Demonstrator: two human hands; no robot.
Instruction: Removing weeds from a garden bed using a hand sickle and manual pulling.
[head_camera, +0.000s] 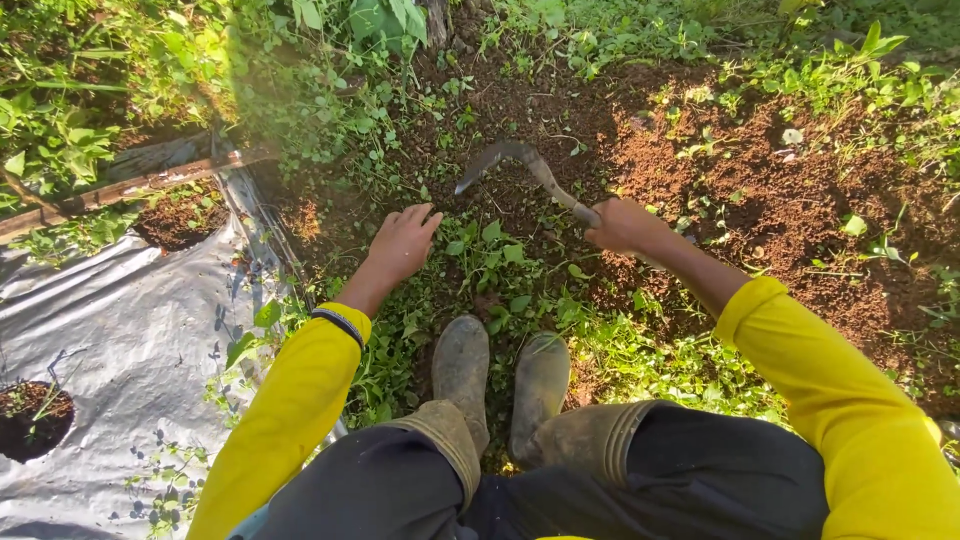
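My right hand (625, 226) grips the handle of a curved sickle (520, 165), whose rusty blade arcs to the upper left over brown soil and small weeds. My left hand (403, 243) reaches down toward a patch of low green weeds (490, 250) between the two hands, its fingers loosely curled and nothing visible in it. Both arms wear yellow sleeves, and a dark band circles the left wrist. My two muddy rubber boots (500, 375) stand together just below the weeds.
A silver plastic mulch sheet (120, 340) covers the ground on the left, with a round planting hole (30, 415) in it. A wooden stick (130, 185) lies along its top edge. Bare brown soil (770, 190) spreads to the right, and dense green plants line the top.
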